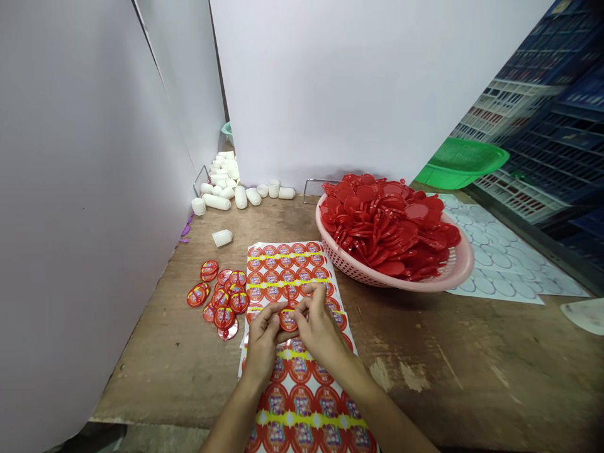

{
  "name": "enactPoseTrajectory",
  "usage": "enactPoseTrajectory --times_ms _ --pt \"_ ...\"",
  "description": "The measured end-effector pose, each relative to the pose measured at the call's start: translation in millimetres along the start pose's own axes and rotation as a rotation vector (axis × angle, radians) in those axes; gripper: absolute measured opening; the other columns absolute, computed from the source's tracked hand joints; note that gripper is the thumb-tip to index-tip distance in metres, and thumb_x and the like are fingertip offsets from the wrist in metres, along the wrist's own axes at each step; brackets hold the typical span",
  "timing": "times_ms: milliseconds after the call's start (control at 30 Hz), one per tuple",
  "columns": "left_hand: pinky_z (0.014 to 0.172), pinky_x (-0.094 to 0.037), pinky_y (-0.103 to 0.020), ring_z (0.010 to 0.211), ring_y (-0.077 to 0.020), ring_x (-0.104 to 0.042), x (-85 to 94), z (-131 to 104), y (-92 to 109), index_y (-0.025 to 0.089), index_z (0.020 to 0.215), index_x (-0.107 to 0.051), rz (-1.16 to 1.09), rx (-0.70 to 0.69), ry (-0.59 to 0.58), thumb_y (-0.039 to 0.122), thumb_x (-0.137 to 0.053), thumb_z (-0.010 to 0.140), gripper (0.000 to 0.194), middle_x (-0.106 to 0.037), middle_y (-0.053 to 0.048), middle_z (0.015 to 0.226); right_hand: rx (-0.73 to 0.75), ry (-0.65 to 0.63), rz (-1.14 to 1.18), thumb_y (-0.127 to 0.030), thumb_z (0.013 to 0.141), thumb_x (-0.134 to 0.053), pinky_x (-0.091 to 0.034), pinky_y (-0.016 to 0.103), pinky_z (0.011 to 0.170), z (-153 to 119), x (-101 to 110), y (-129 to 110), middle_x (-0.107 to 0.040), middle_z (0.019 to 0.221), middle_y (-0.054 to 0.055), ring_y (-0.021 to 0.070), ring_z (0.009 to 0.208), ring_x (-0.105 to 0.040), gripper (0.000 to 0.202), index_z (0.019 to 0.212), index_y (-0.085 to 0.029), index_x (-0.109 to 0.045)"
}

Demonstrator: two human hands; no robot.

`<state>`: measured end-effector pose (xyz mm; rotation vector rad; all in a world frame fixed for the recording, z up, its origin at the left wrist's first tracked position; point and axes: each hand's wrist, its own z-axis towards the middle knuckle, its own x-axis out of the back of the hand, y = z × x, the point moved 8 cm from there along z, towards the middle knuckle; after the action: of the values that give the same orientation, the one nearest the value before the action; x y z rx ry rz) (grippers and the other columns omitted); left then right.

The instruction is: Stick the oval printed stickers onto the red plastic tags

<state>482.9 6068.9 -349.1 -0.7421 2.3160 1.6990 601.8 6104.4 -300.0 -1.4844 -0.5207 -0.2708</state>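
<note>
Between my two hands is a round red plastic disc (288,319) with a printed sticker on its face. My left hand (264,333) grips its left edge, fingers closed. From the right, my right hand (317,324) pinches the disc's other side. Both hands are over sheets of round red and yellow stickers (302,384). To the left lies a loose pile of stickered red discs (224,302). At the right, a pink basket (460,264) is heaped with plain red plastic discs (387,226).
White plastic cups (240,197), some nested in stacks, line the back left, with one white cup (222,237) nearer. Used backing sheets (500,251) lie right of the basket. A green basket (465,163) and stacked crates (528,113) stand beyond. White panels (330,88) enclose the wooden table (425,358).
</note>
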Motion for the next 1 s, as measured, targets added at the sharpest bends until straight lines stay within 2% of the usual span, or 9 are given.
enactPoseTrajectory --times_ms 233,467,633,733,800,867,933,1000 --pt "0.068 -0.061 -0.030 0.084 -0.0210 -0.070 -5.8 -4 4 0.015 0.093 -0.067 0.063 -0.016 -0.030 0.038 -0.075 0.070 0.034 -0.072 -0.007 0.092 -0.011 -0.008 -0.022 -0.012 0.080 -0.042 -0.050 0.037 0.075 0 0 -1 -0.054 0.079 0.001 0.0225 0.079 -0.061 0.029 0.102 -0.024 -0.027" --pt "0.066 -0.060 -0.028 0.080 -0.0193 -0.071 -6.9 -3 2 0.015 0.092 -0.067 0.067 -0.015 -0.025 0.037 -0.076 0.068 0.033 -0.074 -0.007 0.090 -0.007 -0.008 -0.100 -0.011 0.081 -0.041 -0.049 0.034 0.074 -2 -2 -3 -0.057 0.082 0.004 0.0226 0.081 -0.061 0.030 0.107 -0.021 -0.029" --pt "0.066 -0.059 -0.026 0.077 -0.0185 -0.071 -5.6 -4 2 0.015 0.094 -0.067 0.060 -0.024 -0.006 0.038 -0.077 0.068 0.036 -0.074 -0.007 0.086 -0.038 -0.033 -0.338 -0.011 0.084 -0.043 -0.047 0.034 0.073 -3 -2 -12 -0.063 0.091 0.012 0.0253 0.084 -0.063 0.035 0.118 -0.015 -0.034" --pt "0.066 -0.060 -0.029 0.076 -0.0199 -0.072 -0.6 -6 1 0.014 0.097 -0.065 0.014 -0.003 0.051 0.040 -0.078 0.065 0.043 -0.073 -0.006 0.086 -0.094 -0.113 -0.472 -0.022 0.088 -0.049 -0.046 0.035 0.071 1 1 -6 -0.066 0.082 0.011 0.0263 0.077 -0.064 0.032 0.119 -0.014 -0.043" --pt "0.064 -0.061 -0.030 0.074 -0.0201 -0.072 0.6 -6 0 0.013 0.100 -0.064 -0.004 0.027 0.060 0.039 -0.079 0.065 0.047 -0.072 -0.005 0.083 -0.081 -0.173 -0.342 -0.027 0.085 -0.056 -0.046 0.033 0.070 5 -2 1 -0.066 0.083 0.009 0.0224 0.074 -0.062 0.028 0.111 -0.017 -0.053" --pt "0.064 -0.061 -0.030 0.069 -0.0186 -0.072 -0.4 -5 -1 0.013 0.103 -0.062 -0.008 0.062 0.042 0.035 -0.082 0.063 0.050 -0.071 -0.003 0.077 -0.043 -0.200 -0.022 -0.026 0.081 -0.059 -0.048 0.030 0.068 10 -6 5 -0.065 0.088 0.006 0.0176 0.072 -0.060 0.023 0.103 -0.019 -0.058" --pt "0.063 -0.061 -0.029 0.063 -0.0163 -0.070 -0.8 -4 -2 0.012 0.101 -0.061 -0.021 0.099 0.027 0.031 -0.085 0.060 0.051 -0.070 -0.001 0.071 -0.035 -0.168 0.304 -0.024 0.077 -0.059 -0.049 0.027 0.064 11 -9 11 -0.063 0.086 0.004 0.0158 0.071 -0.059 0.020 0.096 -0.019 -0.063" --pt "0.063 -0.061 -0.029 0.059 -0.0138 -0.068 -0.2 -3 -2 0.011 0.093 -0.062 -0.049 0.115 0.024 0.031 -0.086 0.059 0.046 -0.069 -0.001 0.069 -0.008 -0.103 0.463 -0.025 0.076 -0.060 -0.050 0.028 0.065 8 -8 12 -0.062 0.083 0.003 0.0165 0.075 -0.059 0.013 0.087 -0.019 -0.066"
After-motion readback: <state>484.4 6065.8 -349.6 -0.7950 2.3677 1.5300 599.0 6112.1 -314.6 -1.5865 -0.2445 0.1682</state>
